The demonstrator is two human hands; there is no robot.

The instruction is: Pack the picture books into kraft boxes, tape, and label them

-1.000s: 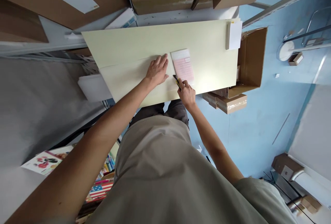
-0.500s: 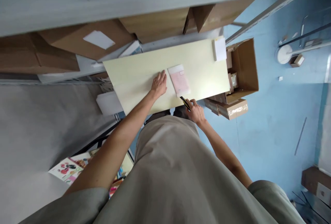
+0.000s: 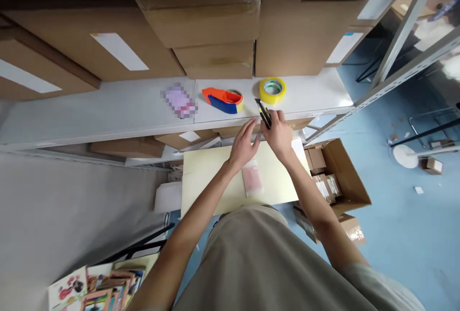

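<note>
Nearest is the person's grey-brown shirt (image 3: 244, 258), with both bare forearms reaching forward past it. Low on the left, picture books (image 3: 104, 287) lie in a loose, overlapping heap beside a black metal frame.

Just beyond the shirt is a pale yellow table (image 3: 197, 172). A pink packet (image 3: 252, 179) with a whitish top end lies flat on it, between the two forearms. A white stack (image 3: 298, 147) near the table's right end is partly hidden by the right forearm. Off that end stands an open cardboard box (image 3: 347, 177) with smaller boxes inside, and further boxes sit below it on the blue floor (image 3: 395, 234).

Over the table's far side are the hands. The left hand (image 3: 245, 145) is empty, its fingers close together and its thumb held apart; whether it touches the shelf edge I cannot tell. The right hand (image 3: 279, 134), just beside it, is closed around a black and yellow box cutter (image 3: 264, 113) — the tip points at the shelf, close to a roll of yellow tape (image 3: 272, 98).

On that grey shelf (image 3: 136, 109), left of the roll, lies an orange and blue tape dispenser (image 3: 223, 100), then a purplish thing (image 3: 179, 100) too blurred to name. Farthest back, big closed boxes (image 3: 215, 59) stand along the shelf — some with white labels.
</note>
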